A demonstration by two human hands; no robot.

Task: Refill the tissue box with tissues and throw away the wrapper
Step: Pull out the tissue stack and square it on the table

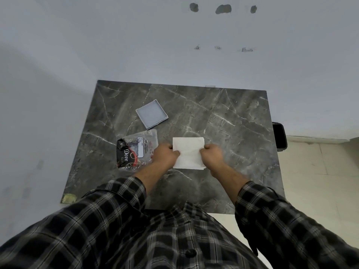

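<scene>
A white stack of tissues lies on the dark marble table, held at both sides. My left hand grips its left edge and my right hand grips its right edge. The clear plastic wrapper, printed black and red with the word Dove, lies flat just left of my left hand. Farther back sits a shallow square grey tissue box, open on top with nothing in it.
The table stands against a pale wall at the back and left. A black bin stands on the floor past the table's right edge. Light floor tiles show at right.
</scene>
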